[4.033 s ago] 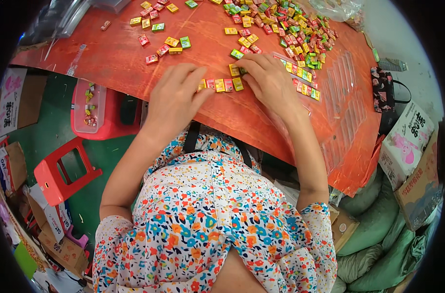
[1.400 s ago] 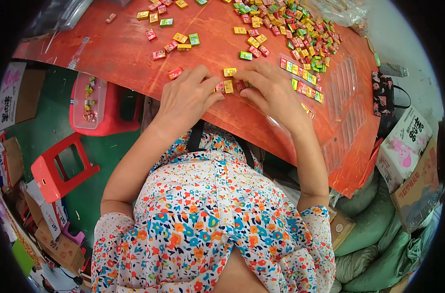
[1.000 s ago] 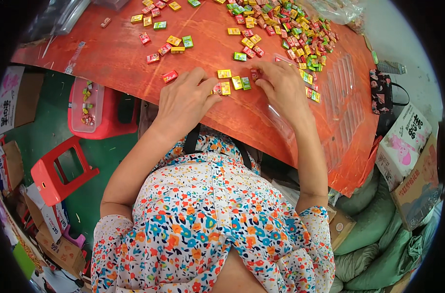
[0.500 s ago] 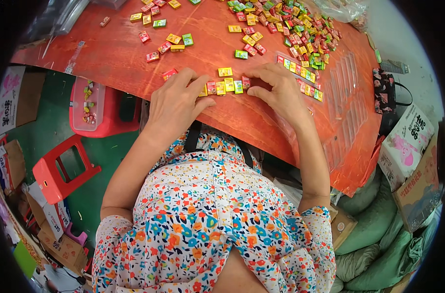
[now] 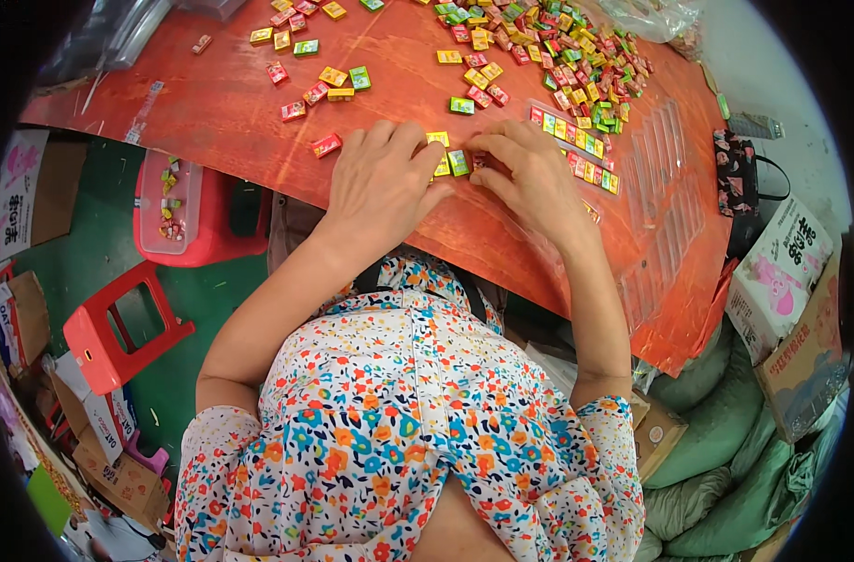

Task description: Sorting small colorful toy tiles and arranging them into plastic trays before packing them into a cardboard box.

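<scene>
Small candy-sized boxes stand in a short row near the front edge of the red table. My left hand (image 5: 385,183) is curled over the row's left part, hiding several boxes beneath its fingers. Between the hands a green box (image 5: 459,163) shows, with a yellow box (image 5: 442,167) partly covered beside my left fingers. My right hand (image 5: 530,178) pinches a red box (image 5: 478,162) at the row's right end, its thumb on the near side. Another yellow box (image 5: 437,138) lies just beyond the row. A lone red box (image 5: 326,145) rests left of my left hand.
A big heap of small boxes (image 5: 577,66) covers the far right of the table (image 5: 230,112). Clear plastic trays (image 5: 666,215) lie on the right, one tray strip (image 5: 591,173) filled with boxes. Red stools (image 5: 127,318) and a clear tub (image 5: 164,234) are at the left.
My left hand has slid right over the row, toward my right hand, covering boxes that showed before. The lone red box is uncovered now. My right hand has hardly moved.
</scene>
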Motion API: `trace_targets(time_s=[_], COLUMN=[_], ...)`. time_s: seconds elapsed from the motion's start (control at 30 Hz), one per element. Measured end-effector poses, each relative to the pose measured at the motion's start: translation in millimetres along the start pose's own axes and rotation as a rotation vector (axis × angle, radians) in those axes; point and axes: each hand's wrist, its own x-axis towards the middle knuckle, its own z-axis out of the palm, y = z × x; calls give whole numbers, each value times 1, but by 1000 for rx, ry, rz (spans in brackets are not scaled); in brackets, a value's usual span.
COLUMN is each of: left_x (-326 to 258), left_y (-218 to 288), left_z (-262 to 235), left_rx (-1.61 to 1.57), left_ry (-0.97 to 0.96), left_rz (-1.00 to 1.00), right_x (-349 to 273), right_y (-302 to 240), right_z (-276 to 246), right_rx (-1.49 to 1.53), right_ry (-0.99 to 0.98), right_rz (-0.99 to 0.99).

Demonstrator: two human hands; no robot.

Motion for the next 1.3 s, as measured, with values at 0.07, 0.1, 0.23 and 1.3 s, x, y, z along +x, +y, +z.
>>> trace_targets(time_s=[0.07,0.1,0.23,1.3], left_x=[2,2,0,22], left_y=[0,0,0,0], left_z=[2,2,4,-8], left_rx=[2,1,3,-163], left_ry=[18,17,14,-31], left_rz=[18,20,23,1], right_x=[0,0,1,-16], right_y=[3,3,1,-1], right_z=[-1,-1,-4,-25], right_rx=[24,22,82,17], right_ry=[-8,-14,-18,108], right_rz=[10,2,-2,13])
